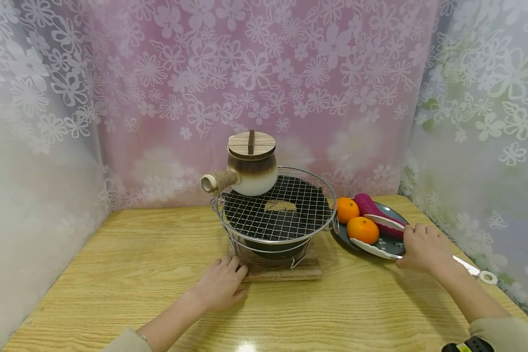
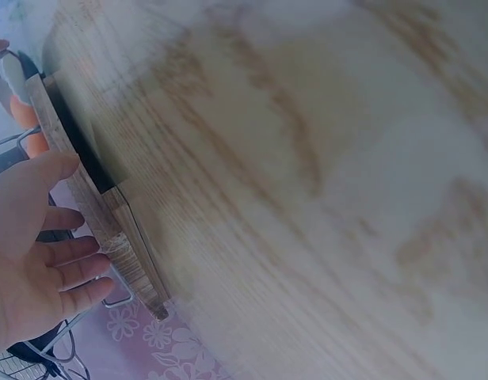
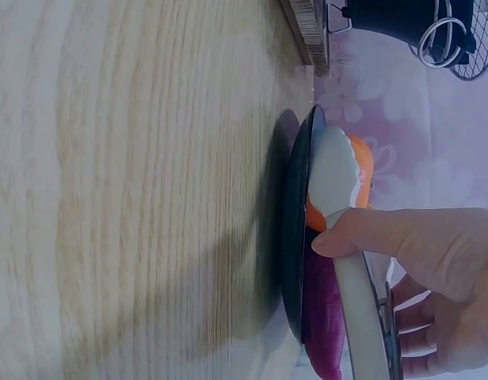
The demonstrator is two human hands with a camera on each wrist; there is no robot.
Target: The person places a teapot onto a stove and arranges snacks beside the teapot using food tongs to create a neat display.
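Here your right hand [image 1: 424, 247] holds a pair of tongs [image 1: 385, 236], with the fingers [image 3: 363, 231] curled around the handles. The white tips of the tongs are spread open around the nearer orange [image 1: 363, 229], one tip above it and one below. This orange lies on a dark plate [image 1: 390, 243] at the right side of the table [image 1: 158, 274], together with a second orange [image 1: 347, 209] and a purple sweet potato [image 1: 371, 207]. Your left hand [image 1: 220, 282] rests flat on the table with relaxed, straight fingers [image 2: 70, 269] and holds nothing; the fingertips touch the wooden board [image 1: 286, 270] under the small stove [image 1: 276, 215]. On the wire grill [image 1: 290, 205] of the stove stands a ceramic pot [image 1: 248, 168] with a wooden lid [image 1: 251, 144], at the back left part.
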